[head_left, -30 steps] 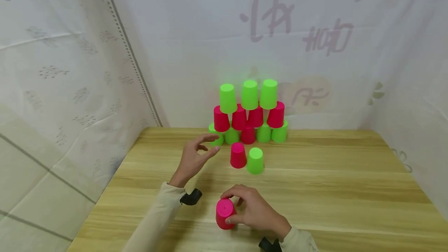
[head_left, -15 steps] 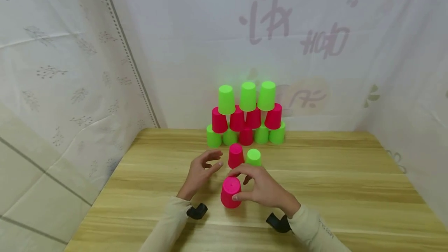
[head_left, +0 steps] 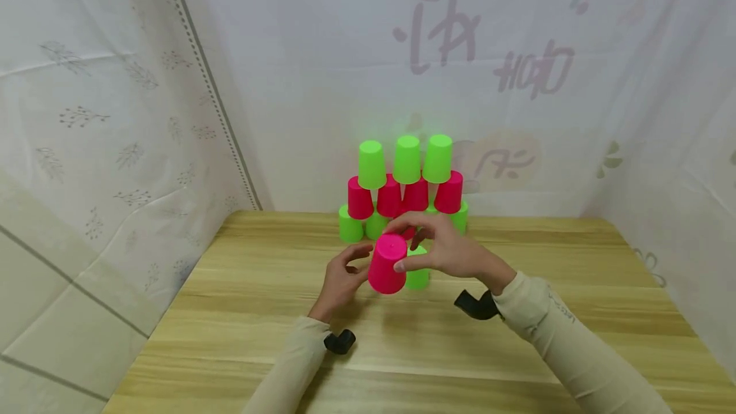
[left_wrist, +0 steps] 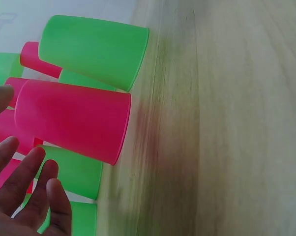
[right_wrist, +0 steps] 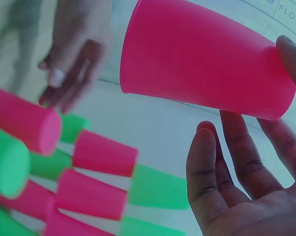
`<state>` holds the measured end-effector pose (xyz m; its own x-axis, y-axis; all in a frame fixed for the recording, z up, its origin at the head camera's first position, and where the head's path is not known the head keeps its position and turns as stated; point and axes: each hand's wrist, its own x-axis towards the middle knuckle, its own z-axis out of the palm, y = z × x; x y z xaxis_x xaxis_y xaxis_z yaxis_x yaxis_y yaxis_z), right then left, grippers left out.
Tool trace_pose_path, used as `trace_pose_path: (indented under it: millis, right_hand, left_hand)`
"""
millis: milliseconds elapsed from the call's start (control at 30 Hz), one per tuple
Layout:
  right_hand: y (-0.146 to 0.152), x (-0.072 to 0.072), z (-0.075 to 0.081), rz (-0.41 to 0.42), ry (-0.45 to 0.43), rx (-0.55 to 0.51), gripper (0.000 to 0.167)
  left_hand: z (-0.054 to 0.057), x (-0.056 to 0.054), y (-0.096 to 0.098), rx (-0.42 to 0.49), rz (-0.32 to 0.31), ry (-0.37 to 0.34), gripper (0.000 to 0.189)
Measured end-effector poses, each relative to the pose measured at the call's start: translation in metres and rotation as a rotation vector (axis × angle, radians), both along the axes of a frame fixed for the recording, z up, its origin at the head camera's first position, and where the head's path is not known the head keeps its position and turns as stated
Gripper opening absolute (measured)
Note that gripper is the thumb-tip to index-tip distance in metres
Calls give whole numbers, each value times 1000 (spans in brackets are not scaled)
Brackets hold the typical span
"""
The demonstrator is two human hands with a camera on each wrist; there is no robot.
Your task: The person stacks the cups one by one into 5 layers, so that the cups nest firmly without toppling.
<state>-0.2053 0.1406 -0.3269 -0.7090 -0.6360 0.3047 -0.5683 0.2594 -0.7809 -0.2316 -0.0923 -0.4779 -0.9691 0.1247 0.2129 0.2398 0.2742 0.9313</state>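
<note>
My right hand (head_left: pixel 457 248) holds an upside-down pink cup (head_left: pixel 388 265) between thumb and fingers, raised above the table. The right wrist view shows this pink cup (right_wrist: pixel 202 59) close up, with the fingertips near its narrow end. My left hand (head_left: pixel 342 280) is at its left, fingers parted and holding nothing. Next to the left fingers stands another pink cup (left_wrist: pixel 74 118), hidden behind the held one in the head view. A green cup (head_left: pixel 418 276) stands just right of it, partly covered by the right hand.
Behind stands a tiered wall of upside-down cups: green (head_left: pixel 407 160) on top, pink (head_left: pixel 360 198) in the middle, mostly green (head_left: pixel 351 224) at the bottom. They stand near the back edge of the wooden table (head_left: pixel 546 312), before a patterned cloth (head_left: pixel 322 69).
My right hand has carried the pink cup up and away from the table's front, toward the two front cups. The left hand has come slightly back and to the right.
</note>
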Motion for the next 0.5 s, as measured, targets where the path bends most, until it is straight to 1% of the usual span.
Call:
trace_pose_path:
  millis: [100, 200, 300, 500]
  right_hand:
    - [4, -7, 16, 3, 23, 3, 43]
    - [8, -16, 27, -23, 48, 52, 45]
    - [13, -25, 34, -52, 50, 95, 46]
    - [18, -41, 46, -92, 32, 139, 46]
  left_hand:
    - [-1, -2, 2, 8, -13, 0, 44]
    - [-2, -4, 3, 34, -34, -14, 46]
    - [-2, -6, 5, 44, -54, -20, 48]
    - [-4, -11, 11, 45, -62, -36, 51]
